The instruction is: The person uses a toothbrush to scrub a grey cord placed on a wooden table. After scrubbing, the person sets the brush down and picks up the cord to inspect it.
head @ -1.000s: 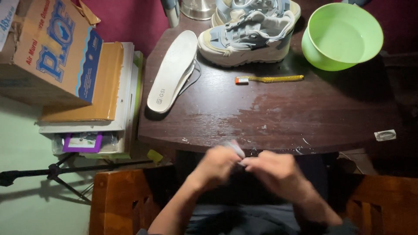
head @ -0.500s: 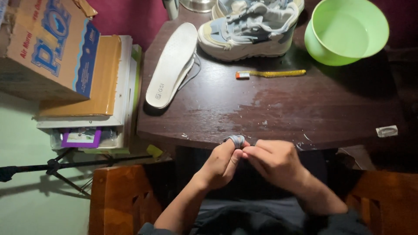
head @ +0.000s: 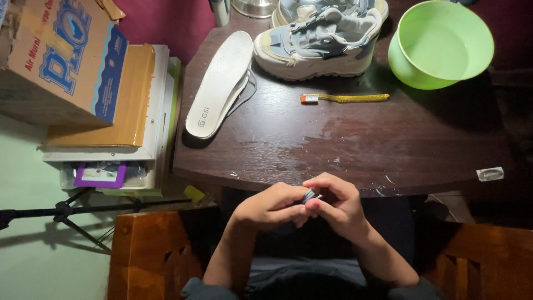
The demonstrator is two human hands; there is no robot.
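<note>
While the two hands meet just off the near edge of the counter, at about six o'clock in the head view, they are pressed close together around a small grey bundle. The left hand curls its fingers in from the nine o'clock side, and the right hand folds over from three o'clock, thumb and fingertips pinching the bundle between them. Only a bit of the grey thing shows; what it is, I cannot tell.

On the dark, scuffed counter, a white insole lies tilted at about eleven o'clock from the hands. A grey and cream sneaker rests on its side at twelve o'clock, with a yellow toothbrush lying flat just in front of it. A green bowl sits tipped at one o'clock, near the sneaker's toe end. Off the counter at ten o'clock, a cardboard box rests on a stack of flat boxes. A wooden chair stands at eight o'clock.
</note>
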